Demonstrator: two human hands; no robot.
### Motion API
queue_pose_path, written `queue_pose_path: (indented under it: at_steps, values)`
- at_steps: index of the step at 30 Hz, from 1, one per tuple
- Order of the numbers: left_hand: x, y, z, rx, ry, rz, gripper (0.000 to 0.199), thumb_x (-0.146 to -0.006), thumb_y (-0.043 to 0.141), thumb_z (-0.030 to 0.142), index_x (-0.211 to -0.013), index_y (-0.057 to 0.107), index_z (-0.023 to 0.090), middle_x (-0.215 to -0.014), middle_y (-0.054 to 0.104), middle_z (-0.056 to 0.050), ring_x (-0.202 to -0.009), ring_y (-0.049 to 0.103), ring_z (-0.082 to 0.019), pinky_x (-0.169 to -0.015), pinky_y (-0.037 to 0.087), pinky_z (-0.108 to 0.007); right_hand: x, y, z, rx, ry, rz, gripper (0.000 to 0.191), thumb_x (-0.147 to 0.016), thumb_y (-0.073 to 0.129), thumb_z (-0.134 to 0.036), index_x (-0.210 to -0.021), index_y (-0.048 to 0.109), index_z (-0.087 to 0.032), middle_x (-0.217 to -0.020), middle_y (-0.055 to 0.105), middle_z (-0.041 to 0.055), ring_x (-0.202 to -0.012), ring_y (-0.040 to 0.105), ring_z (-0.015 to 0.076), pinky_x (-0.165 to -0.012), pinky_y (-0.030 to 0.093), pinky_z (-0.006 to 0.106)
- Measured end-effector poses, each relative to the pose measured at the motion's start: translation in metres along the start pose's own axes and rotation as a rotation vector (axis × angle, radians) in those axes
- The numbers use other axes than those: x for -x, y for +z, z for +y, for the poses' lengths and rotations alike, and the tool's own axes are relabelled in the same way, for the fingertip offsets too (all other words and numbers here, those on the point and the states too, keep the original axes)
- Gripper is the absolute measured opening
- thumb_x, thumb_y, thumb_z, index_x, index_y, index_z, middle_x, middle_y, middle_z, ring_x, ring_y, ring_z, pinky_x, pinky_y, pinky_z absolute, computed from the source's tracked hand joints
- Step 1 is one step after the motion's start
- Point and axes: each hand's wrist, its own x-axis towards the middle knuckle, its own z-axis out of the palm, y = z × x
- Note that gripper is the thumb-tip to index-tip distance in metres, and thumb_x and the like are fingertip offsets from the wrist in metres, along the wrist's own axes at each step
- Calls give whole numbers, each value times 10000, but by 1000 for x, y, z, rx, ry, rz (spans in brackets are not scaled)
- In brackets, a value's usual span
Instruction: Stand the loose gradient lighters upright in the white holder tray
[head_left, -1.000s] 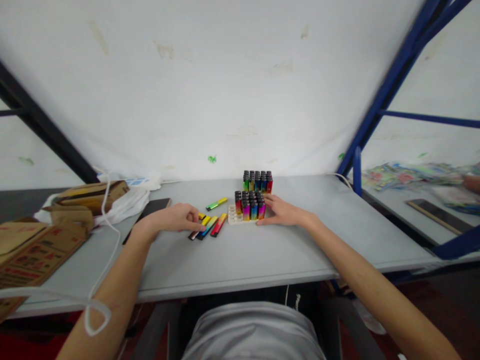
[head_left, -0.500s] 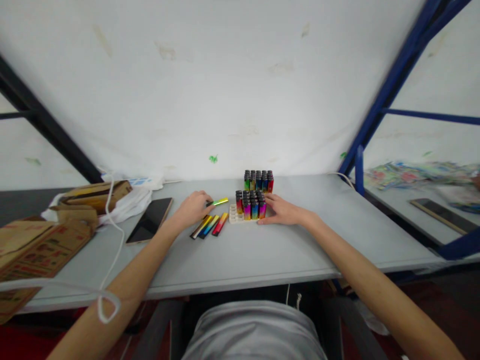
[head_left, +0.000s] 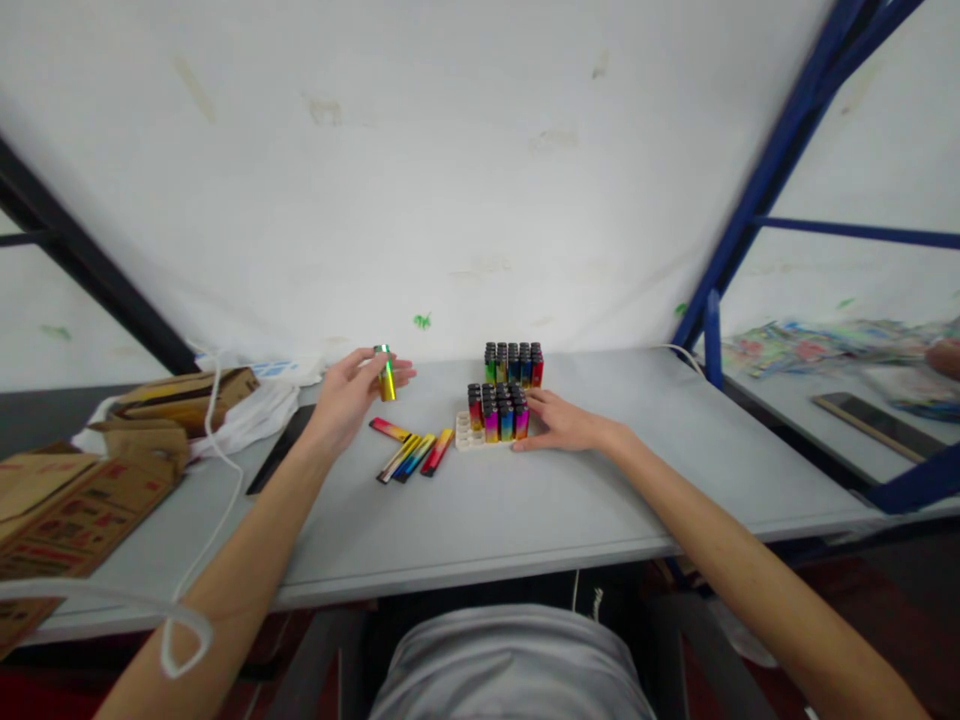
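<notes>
My left hand (head_left: 352, 393) holds a shiny yellow-green lighter (head_left: 387, 378) upright above the table, pinched by the thumb with the other fingers stretched. Several coloured lighters (head_left: 415, 457) lie below it on the tabletop. To their right, a white rack (head_left: 463, 432) bears upright lighters (head_left: 506, 415) with black tops; pockets at its left side hold none. My right hand (head_left: 559, 420) rests at the right side of this rack, its thumb near the front edge and fingers partly behind the lighters. Behind stands another upright group of lighters (head_left: 514, 366).
A dark phone (head_left: 281, 450), a white cable (head_left: 238, 480), white plastic (head_left: 255, 415) and cardboard boxes (head_left: 82, 500) are at the left. A blue metal frame (head_left: 739, 240) rises at the right; beyond it are another phone (head_left: 877, 427) and part of another person's hand (head_left: 943, 358).
My left hand has moved up and left, lifting the yellow-green lighter from low over the table and turning it upright. A red lighter it had hidden now shows. My right hand stays by the rack.
</notes>
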Motion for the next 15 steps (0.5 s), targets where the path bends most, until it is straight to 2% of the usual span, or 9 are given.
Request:
queue_pose_path:
  at_steps: [3, 6, 8, 12, 15]
  values:
    - [9, 6, 9, 149, -118, -128, 298, -873, 668, 431, -1022, 553, 200, -724, 663, 4, -523, 592, -132, -575, 562, -313, 0, -1, 0, 6, -3, -6, 892, -833, 627, -774, -1423, 558, -108, -1498, 496, 210, -1397, 475, 360, -1211, 375, 503]
    - [15, 14, 8, 211, -189, -213, 265, -882, 657, 398, -1037, 536, 220, -666, 573, 44, -465, 445, -95, -429, 412, -205, 1, -2, -1, -5, -8, -6, 879, -834, 624, -775, -1427, 558, -129, -1490, 506, 200, -1387, 481, 362, -1204, 380, 524]
    - [17, 19, 4, 229, -246, -256, 278, -895, 628, 445, -1014, 550, 206, -674, 536, 35, -494, 420, -100, -413, 372, -194, 1, -2, -2, -20, -8, -9, 887, -835, 619, -778, -1437, 551, -130, -1498, 501, 200, -1389, 475, 368, -1203, 376, 537]
    - [19, 26, -7, 218, -323, -335, 421, -932, 520, 576, -917, 595, 161, -665, 449, 23, -538, 395, -115, -456, 398, -225, 0, -2, -2, -17, -4, -15, 881, -836, 620, -778, -1442, 549, -141, -1503, 502, 191, -1393, 474, 368, -1205, 376, 533]
    - [20, 29, -13, 179, -346, -376, 465, -942, 484, 586, -787, 584, 158, -641, 411, 21, -537, 360, -114, -477, 387, -226, 0, -2, -1, 4, -3, -17, 878, -834, 624, -776, -1429, 559, -133, -1494, 507, 198, -1391, 479, 369, -1204, 381, 531]
